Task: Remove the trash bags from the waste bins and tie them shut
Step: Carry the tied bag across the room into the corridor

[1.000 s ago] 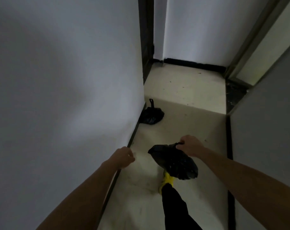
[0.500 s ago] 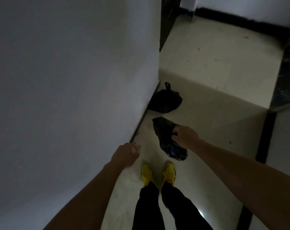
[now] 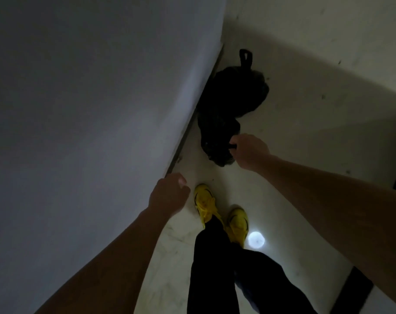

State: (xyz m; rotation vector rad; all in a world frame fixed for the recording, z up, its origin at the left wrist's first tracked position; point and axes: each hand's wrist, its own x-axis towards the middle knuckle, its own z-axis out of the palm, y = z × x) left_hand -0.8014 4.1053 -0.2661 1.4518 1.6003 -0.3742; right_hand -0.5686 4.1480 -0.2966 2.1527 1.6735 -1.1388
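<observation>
R hand (image 3: 251,152) is gripping black trash bag (image 3: 216,134) by its top, fingers curled round it, by the wall (image 3: 90,109) base, right beside 2nd bag (image 3: 235,91) lying on floor (image 3: 305,132) (tied, loop sticking up). L hand (image 3: 169,193) is hovering, fingers curled in, holding nothing.

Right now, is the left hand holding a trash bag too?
No, the left hand is curled and holds nothing; only the right hand grips the black bag.
</observation>
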